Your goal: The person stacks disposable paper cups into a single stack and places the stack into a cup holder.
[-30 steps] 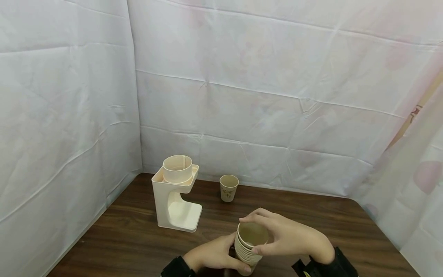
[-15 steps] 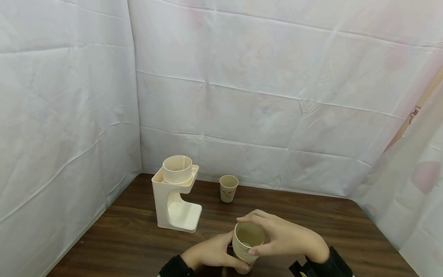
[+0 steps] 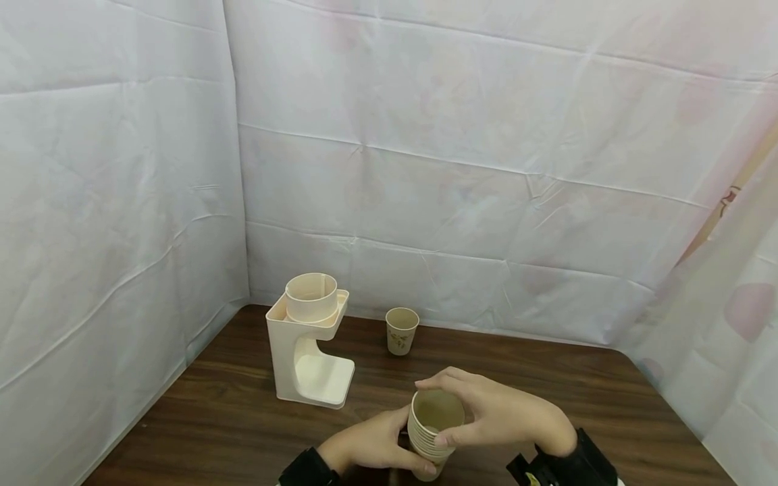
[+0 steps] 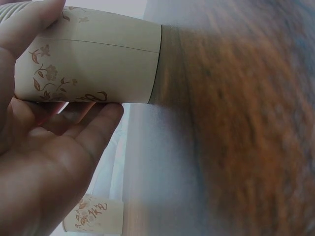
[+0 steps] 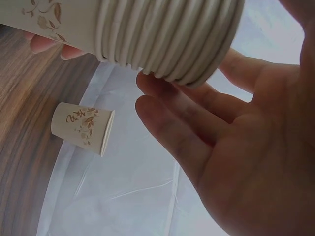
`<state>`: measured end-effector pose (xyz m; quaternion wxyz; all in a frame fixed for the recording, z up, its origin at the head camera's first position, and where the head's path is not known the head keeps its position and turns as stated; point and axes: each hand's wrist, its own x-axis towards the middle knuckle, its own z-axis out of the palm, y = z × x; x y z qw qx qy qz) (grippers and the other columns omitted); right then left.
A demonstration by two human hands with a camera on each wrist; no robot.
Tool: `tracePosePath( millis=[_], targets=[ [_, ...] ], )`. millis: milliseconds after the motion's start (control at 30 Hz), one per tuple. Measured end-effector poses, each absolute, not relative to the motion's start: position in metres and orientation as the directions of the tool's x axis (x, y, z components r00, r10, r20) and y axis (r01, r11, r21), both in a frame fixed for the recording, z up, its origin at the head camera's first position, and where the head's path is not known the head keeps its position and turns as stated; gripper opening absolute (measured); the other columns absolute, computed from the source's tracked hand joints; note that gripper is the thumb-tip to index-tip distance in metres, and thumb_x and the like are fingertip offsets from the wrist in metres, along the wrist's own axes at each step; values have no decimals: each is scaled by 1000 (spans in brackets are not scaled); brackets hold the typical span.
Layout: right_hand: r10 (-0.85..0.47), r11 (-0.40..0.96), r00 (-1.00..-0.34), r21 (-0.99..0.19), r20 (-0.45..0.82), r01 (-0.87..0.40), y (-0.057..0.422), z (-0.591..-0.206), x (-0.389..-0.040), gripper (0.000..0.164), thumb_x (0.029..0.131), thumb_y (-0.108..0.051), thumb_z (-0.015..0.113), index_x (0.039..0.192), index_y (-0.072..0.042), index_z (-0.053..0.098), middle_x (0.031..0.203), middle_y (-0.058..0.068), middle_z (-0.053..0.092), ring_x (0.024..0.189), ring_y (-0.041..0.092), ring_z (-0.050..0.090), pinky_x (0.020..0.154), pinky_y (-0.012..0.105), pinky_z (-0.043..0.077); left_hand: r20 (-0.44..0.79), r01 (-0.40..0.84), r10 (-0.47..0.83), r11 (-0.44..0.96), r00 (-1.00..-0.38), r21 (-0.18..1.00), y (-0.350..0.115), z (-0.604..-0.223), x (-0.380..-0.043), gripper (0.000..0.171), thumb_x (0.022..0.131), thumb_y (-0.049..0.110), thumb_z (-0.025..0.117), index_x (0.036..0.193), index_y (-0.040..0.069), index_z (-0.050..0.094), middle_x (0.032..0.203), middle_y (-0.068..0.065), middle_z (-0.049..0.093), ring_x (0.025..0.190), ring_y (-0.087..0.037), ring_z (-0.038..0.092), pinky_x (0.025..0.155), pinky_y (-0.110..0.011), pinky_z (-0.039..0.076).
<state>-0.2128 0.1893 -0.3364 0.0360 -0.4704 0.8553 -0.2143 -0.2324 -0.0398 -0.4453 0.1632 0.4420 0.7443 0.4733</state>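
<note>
A nested stack of paper cups (image 3: 425, 439) stands at the front of the table, its open mouth facing up. My left hand (image 3: 373, 442) grips the stack low on its side, thumb across the front. In the left wrist view, the lowest cup (image 4: 98, 54) shows a brown flower print, and its base is at the tabletop. Around the upper rims, my right hand (image 3: 498, 412) holds the stack between thumb and fingers. The right wrist view shows several stacked rims (image 5: 167, 39) with the right fingertips (image 5: 147, 105) at them. Part of the stack is hidden by both hands.
A cream cup-dispenser-like stand (image 3: 313, 337) with a round tube on top is at the left of the dark wooden table (image 3: 547, 378). A single printed paper cup (image 3: 401, 334) stands upright near the back edge. White cloth (image 3: 425, 169) hangs behind.
Both hands and the cup stack shifted slightly left between the first and second frames. Since then they have stayed nearly still, with the same hold.
</note>
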Motion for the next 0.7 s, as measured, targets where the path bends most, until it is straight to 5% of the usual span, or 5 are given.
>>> tracePosePath(
  millis=[267, 700],
  targets=[
    [-781, 503, -605, -416, 156, -757, 192, -328, -227, 47, 91, -45, 54, 134, -30, 43, 127, -12, 51, 114, 10, 48, 91, 43, 48, 176, 498, 816, 151, -550, 854, -40, -444, -232, 63, 82, 37, 70, 135, 30, 35, 127, 11, 54, 115, -6, 46, 100, -35, 40],
    [-719, 550, -665, -420, 201, -722, 200, -333, -255, 44, 91, -45, 55, 132, -34, 43, 127, -12, 53, 108, 9, 52, 86, 45, 50, 185, 496, 815, 140, -549, 857, -40, -444, -231, 69, 82, 35, 71, 139, 29, 32, 131, 9, 52, 119, -8, 44, 102, -37, 37]
  ],
)
